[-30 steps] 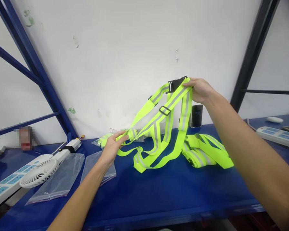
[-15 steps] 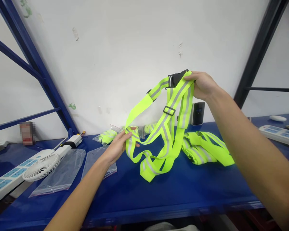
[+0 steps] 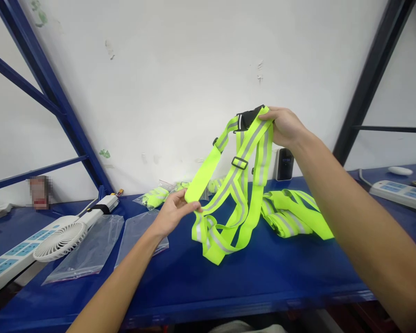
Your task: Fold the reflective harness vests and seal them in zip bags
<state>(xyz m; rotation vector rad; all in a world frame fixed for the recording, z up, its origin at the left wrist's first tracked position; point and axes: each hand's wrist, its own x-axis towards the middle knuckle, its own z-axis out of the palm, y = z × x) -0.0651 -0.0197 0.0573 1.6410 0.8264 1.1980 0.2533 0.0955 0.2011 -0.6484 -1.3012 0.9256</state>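
A neon yellow reflective vest (image 3: pixel 236 182) made of straps with grey stripes hangs between my two hands, its lower loops close above the blue table. My right hand (image 3: pixel 284 126) is closed on its top, beside a black buckle (image 3: pixel 250 118). Lower and to the left, my left hand (image 3: pixel 175 210) pinches a side strap between thumb and fingers. A black slider (image 3: pixel 240 163) shows on a front strap. Behind and to the right, a second bundle of neon straps (image 3: pixel 291 217) lies folded on the table.
Clear plastic bags (image 3: pixel 138 236) lie on the blue table (image 3: pixel 263 282) at left, near a white fan (image 3: pixel 60 241) and a power strip (image 3: pixel 24 252). Bagged neon straps (image 3: pixel 156 198) rest by the wall. A black-fronted device (image 3: pixel 284 164) stands behind; another power strip (image 3: pixel 398 192) lies right.
My right hand has moved slightly left and down with the top of the vest. My left hand has shifted a little right, and the side strap between the hands hangs shorter.
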